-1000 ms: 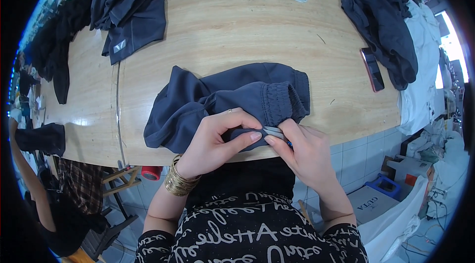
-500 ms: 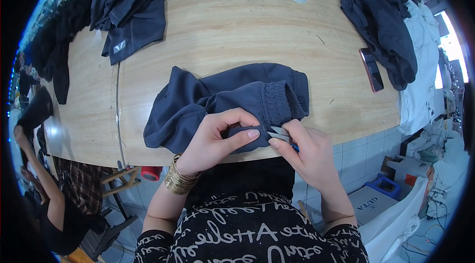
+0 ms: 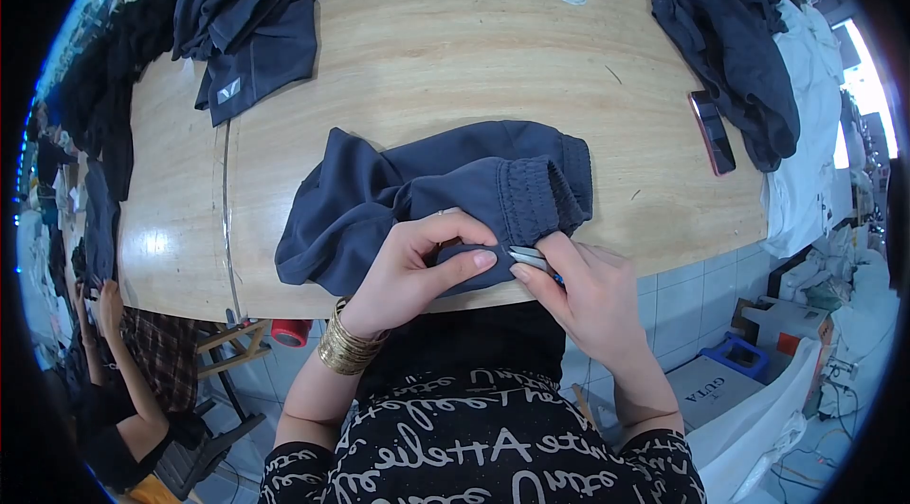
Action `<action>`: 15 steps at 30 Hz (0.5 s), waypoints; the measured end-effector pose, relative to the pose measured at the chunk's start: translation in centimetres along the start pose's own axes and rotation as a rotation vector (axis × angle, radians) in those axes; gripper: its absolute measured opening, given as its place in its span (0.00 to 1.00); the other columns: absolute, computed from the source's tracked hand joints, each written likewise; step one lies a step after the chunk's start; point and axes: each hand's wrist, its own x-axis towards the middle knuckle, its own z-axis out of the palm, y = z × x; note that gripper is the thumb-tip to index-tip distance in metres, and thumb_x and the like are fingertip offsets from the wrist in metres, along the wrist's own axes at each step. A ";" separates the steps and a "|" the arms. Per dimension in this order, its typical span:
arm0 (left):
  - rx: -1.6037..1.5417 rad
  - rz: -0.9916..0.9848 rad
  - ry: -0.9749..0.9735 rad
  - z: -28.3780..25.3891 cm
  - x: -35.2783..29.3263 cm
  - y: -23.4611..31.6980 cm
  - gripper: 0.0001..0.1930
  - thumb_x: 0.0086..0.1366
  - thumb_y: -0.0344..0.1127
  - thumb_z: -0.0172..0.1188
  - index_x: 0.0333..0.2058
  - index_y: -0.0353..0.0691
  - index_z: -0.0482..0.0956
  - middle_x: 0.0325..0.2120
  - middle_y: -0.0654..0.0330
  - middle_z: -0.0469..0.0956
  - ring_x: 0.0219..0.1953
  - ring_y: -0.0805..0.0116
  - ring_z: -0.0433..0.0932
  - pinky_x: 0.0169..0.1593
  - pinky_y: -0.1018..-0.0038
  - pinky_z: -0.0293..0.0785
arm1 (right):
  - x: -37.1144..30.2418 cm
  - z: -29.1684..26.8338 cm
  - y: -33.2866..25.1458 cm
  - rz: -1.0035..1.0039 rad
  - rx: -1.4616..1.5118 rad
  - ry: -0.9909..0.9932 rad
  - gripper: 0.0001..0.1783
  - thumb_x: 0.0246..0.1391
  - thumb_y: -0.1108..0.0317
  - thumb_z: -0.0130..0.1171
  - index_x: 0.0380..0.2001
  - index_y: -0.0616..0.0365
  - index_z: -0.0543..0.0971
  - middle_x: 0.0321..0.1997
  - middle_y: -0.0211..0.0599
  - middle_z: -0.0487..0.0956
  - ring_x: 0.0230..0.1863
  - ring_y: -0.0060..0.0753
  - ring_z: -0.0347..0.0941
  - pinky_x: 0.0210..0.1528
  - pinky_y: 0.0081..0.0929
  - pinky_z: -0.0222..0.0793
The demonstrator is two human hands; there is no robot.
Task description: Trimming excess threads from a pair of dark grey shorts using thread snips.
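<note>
A dark navy garment point(image 3: 351, 201) with gathered elastic cuffs point(image 3: 531, 199) lies bunched near the table's front edge. My left hand point(image 3: 436, 257) pinches its fabric just below the nearer cuff, thumb on top. Between the thumb and fingers of my right hand point(image 3: 588, 291) is a pair of thread snips point(image 3: 531, 258). Their blades are together, with the tips at the seam beside my left thumb. Most of the snips' body is hidden in my right hand.
Dark garments are piled at the far left point(image 3: 256, 1) and right point(image 3: 725, 58) of the wooden table point(image 3: 455, 58). A phone point(image 3: 713, 134) lies near the right pile. At the left, another person's arms point(image 3: 128, 362) hold dark cloth. Boxes point(image 3: 706, 390) stand on the floor at right.
The snips' blades have come together and shifted slightly left at the seam. My left hand and the garment have hardly moved. The other person's arms and cloth have shifted at left.
</note>
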 end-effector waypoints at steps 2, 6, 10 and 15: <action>0.010 0.004 -0.003 0.0 0.0 0.1 0.07 0.61 0.28 0.60 0.37 0.33 0.78 0.29 0.66 0.74 0.32 0.82 0.68 0.38 0.83 0.65 | 0.0 0.0 -0.1 0.001 -0.001 -0.005 0.14 0.50 0.60 0.62 0.25 0.55 0.69 0.17 0.30 0.71 0.18 0.30 0.70 0.20 0.25 0.64; -0.022 -0.011 0.002 0.0 0.0 0.0 0.07 0.61 0.28 0.60 0.37 0.33 0.78 0.30 0.66 0.75 0.33 0.82 0.69 0.39 0.83 0.65 | 0.1 0.1 -0.1 0.003 0.002 -0.011 0.14 0.50 0.60 0.62 0.25 0.55 0.69 0.17 0.31 0.71 0.18 0.30 0.70 0.20 0.26 0.64; -0.049 -0.015 0.010 0.1 0.0 -0.1 0.07 0.61 0.29 0.59 0.37 0.33 0.78 0.30 0.67 0.75 0.33 0.83 0.68 0.38 0.84 0.65 | 0.0 0.0 0.0 0.076 0.108 -0.043 0.13 0.51 0.62 0.62 0.27 0.57 0.70 0.19 0.32 0.73 0.18 0.29 0.72 0.20 0.26 0.64; -0.054 -0.067 0.034 0.2 -0.1 0.3 0.07 0.63 0.30 0.58 0.37 0.32 0.78 0.29 0.69 0.75 0.31 0.85 0.67 0.36 0.85 0.65 | 0.1 -0.4 -0.1 0.266 0.389 0.023 0.12 0.52 0.64 0.62 0.31 0.59 0.72 0.20 0.35 0.75 0.19 0.28 0.73 0.20 0.22 0.64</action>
